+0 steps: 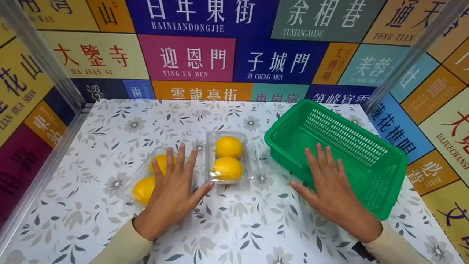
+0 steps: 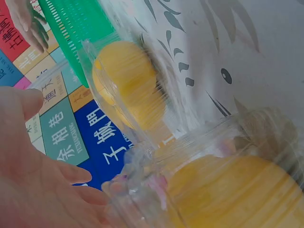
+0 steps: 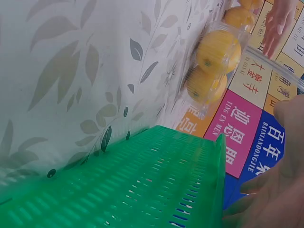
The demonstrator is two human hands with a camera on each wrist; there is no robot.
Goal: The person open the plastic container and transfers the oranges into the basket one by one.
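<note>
My left hand (image 1: pixel 172 192) hovers with spread, straight fingers over a clear plastic box (image 1: pixel 126 187), covering part of it. Inside lie two yellow fruits (image 1: pixel 143 190). To the right of that hand stands a second clear box (image 1: pixel 209 156), upright on the table, with two more yellow fruits (image 1: pixel 228 168) in it. My right hand (image 1: pixel 333 194), fingers extended and holding nothing, overlaps the near side of a green plastic basket (image 1: pixel 284 159). In the left wrist view the fingers (image 2: pixel 71 172) are beside the nearer box (image 2: pixel 137 190). The right wrist view has the slotted basket wall (image 3: pixel 156 175) beside the hand (image 3: pixel 273 194).
A white tablecloth (image 1: pixel 227 227) with grey leaves and flowers covers the table. Behind it and at both sides rise panels (image 1: pixel 187 57) of coloured blocks with lettering. Metal posts (image 1: pixel 51 58) stand at the back corners. The basket sits angled at the right.
</note>
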